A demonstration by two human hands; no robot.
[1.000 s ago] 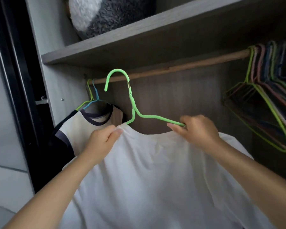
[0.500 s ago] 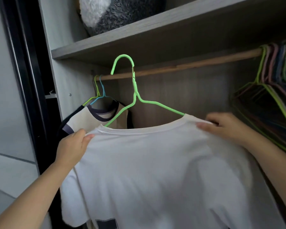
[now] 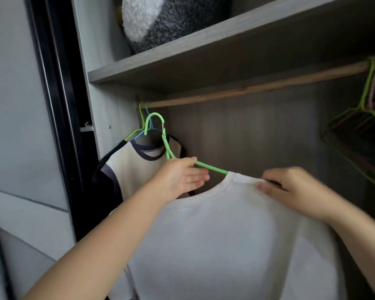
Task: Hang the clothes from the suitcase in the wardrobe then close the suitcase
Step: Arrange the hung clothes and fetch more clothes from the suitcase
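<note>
While left hand [image 3: 180, 177] grips green hanger [image 3: 210, 167], right hand [image 3: 290, 189] pinches white shirt [image 3: 225, 245] shoulder.

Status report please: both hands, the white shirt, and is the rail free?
Left hand holds green hanger. Right hand pinches white shirt at the shoulder. Hook below wooden rail, not yet on. Rail bare between hung shirt and spare hangers.

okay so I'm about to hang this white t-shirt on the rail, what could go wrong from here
The green hanger shows at the neck on one side only, so the white t-shirt may be half seated and could slip off. Its hook is below the wooden rail and close to the two hangers already there, so it might snag them.
</note>
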